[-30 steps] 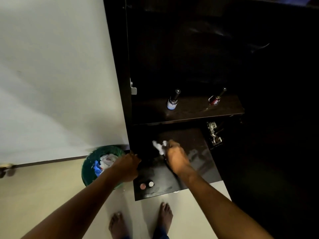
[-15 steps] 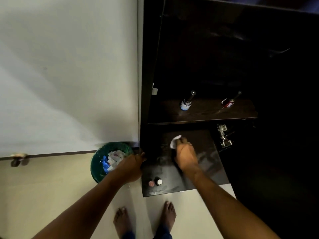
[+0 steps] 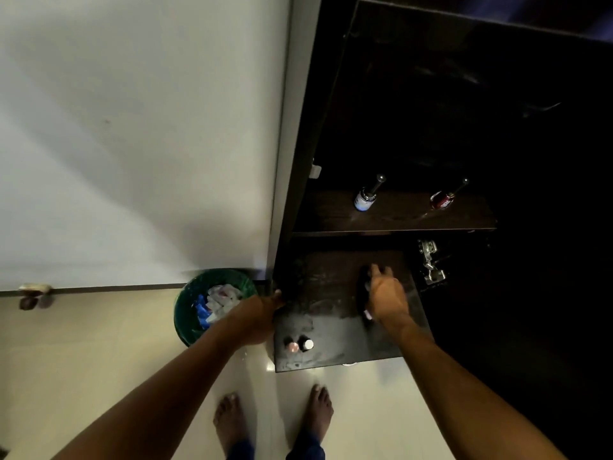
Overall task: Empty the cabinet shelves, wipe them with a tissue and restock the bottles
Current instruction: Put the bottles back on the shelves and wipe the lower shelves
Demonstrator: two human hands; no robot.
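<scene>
A dark cabinet stands open with two shelves. My right hand (image 3: 386, 295) presses a white tissue (image 3: 367, 314) flat on the lower shelf (image 3: 335, 346); only a small bit of tissue shows under the palm. My left hand (image 3: 262, 315) grips the left edge of that lower shelf. Two small bottles (image 3: 298, 345) stand at its front left corner. On the upper shelf (image 3: 398, 217) stand a blue-labelled bottle (image 3: 365, 199) and a red bottle (image 3: 442, 199), both with dark tall caps.
A green waste bin (image 3: 189, 313) with crumpled paper and a blue wrapper sits on the floor by the cabinet's left side. A metal door hinge (image 3: 429, 263) sits at the right. A white wall is on the left. My bare feet stand below the shelf.
My right hand has slid with the tissue from the middle of the lower shelf to its right side. The tissue is now mostly covered by the palm. The left hand stays on the shelf edge.
</scene>
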